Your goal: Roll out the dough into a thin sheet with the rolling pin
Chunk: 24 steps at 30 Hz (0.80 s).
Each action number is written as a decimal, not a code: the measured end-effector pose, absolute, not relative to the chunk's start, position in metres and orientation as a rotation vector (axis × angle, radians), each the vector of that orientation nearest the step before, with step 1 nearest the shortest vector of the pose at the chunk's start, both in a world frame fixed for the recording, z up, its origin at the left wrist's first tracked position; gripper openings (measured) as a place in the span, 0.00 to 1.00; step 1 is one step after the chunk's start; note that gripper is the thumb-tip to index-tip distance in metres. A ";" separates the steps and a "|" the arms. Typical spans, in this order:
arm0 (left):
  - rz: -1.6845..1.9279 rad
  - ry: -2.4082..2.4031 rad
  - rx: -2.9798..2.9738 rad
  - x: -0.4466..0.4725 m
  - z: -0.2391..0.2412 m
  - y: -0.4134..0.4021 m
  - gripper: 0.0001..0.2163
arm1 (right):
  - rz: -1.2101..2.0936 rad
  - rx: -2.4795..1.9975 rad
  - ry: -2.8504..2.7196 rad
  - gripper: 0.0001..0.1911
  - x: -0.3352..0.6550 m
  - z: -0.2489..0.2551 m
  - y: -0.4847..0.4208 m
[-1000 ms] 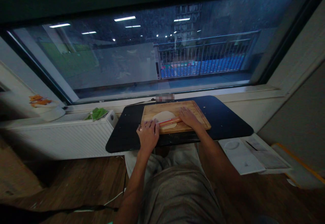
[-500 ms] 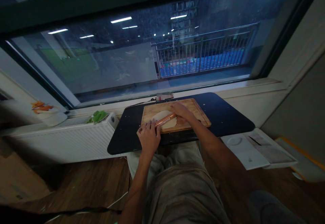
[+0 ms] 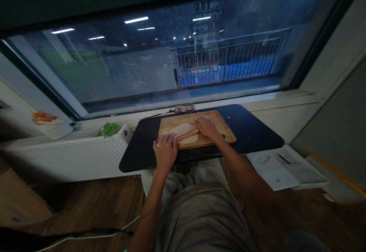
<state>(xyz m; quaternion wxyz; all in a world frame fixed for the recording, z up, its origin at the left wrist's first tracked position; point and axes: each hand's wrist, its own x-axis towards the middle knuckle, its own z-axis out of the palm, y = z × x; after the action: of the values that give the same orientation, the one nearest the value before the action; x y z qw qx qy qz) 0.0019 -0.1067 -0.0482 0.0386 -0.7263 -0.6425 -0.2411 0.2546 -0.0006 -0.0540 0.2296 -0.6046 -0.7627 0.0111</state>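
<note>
A wooden cutting board (image 3: 223, 130) lies on a small black table (image 3: 251, 134) below a window. A flat round of pale dough (image 3: 180, 129) rests on the board. Across the dough lies a thin reddish rolling pin (image 3: 187, 134). My left hand (image 3: 165, 151) lies palm down over the pin's left end, fingers stretched out. My right hand (image 3: 208, 127) presses flat on the pin's right end, fingers extended toward the left.
A white radiator (image 3: 71, 156) stands left of the table, with a green cloth (image 3: 108, 129) on its top and a white bowl (image 3: 55, 130) farther left. White papers and trays (image 3: 281, 168) lie on the wooden floor at right. A cable (image 3: 85, 236) runs across the floor.
The rolling pin rolled away over the dough with the right hand leading, then came back toward me. Both hands stayed on it.
</note>
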 end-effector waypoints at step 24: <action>-0.684 -1.902 -2.349 -0.001 -0.050 -0.065 0.22 | -0.123 -1.459 -2.193 0.24 0.254 -0.055 -0.065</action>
<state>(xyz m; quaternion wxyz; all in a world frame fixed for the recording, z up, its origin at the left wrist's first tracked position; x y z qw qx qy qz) -0.0010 -0.0648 -0.0504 0.0215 -0.7579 -0.6135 -0.2208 0.2543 -0.0651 -0.0553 0.2497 -0.5359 -0.8053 -0.0451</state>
